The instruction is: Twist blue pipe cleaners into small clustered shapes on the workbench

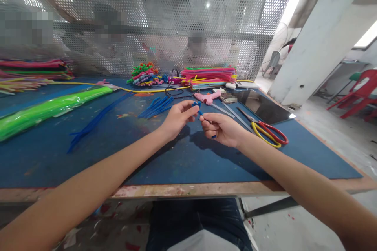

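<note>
My left hand pinches one end of a small blue pipe cleaner piece, whose upper part looks bent or curled. My right hand grips the lower end, its fingers curled, and a bit of blue also shows at its lower fingers. Both hands are raised slightly over the blue mat and nearly touch. Just beyond them lies a pink glue gun. Several short blue pipe cleaners rest left of my left hand, with longer blue ones farther left.
Scissors with red and yellow handles lie right of my right hand, near a dark glossy panel. A bright green bundle lies at left. Coloured bundles line the perforated metal screen. A yellow cord crosses the back.
</note>
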`<state>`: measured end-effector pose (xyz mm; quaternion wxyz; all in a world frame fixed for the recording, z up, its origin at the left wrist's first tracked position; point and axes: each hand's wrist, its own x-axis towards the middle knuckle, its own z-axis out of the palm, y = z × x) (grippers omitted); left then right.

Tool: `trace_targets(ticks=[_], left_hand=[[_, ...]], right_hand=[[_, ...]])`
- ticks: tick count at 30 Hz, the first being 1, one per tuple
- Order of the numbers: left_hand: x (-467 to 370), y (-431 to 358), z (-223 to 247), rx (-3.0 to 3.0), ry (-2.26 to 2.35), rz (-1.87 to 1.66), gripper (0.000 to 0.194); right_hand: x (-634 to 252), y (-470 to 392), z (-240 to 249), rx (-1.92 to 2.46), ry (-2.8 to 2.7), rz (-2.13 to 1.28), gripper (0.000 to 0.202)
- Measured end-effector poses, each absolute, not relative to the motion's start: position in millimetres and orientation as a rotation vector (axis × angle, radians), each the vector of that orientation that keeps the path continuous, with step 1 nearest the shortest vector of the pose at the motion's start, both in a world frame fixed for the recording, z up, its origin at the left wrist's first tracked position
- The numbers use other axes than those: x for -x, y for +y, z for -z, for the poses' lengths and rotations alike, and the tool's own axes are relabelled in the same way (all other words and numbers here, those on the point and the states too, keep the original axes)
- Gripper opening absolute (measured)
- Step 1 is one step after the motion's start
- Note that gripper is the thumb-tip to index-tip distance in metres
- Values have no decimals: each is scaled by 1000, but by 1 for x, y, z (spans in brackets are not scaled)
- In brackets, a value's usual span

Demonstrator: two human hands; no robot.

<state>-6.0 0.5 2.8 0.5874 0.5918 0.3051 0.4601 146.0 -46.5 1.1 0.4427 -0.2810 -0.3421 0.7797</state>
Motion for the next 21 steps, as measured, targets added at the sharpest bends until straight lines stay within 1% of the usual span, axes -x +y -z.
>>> trace_targets(ticks=[3, 5, 9, 13, 18, 21], left_hand=[[8, 2, -2, -1401, 644, -926, 32], [10, 4, 0, -1446, 627, -891, 31], [13, 8, 3, -1530, 599, -908, 29], [14, 8, 1, -1628, 591, -950, 26], [11, 4, -3, -1724, 690, -1029, 26], [8, 0, -3, -1758, 797, -1089, 27]], right_hand=[[-147, -46, -2, 661, -756, -2037, 17], [-148, -45, -3, 615, -694, -2116, 20], [-148, -45, -3, 503, -602, -2245, 23], [-148, -48, -4, 489, -572, -2279, 22], [-146, -48, -5, 552, -641, -2185, 20], [-144, -45, -2, 686, -842, -1927, 14]])
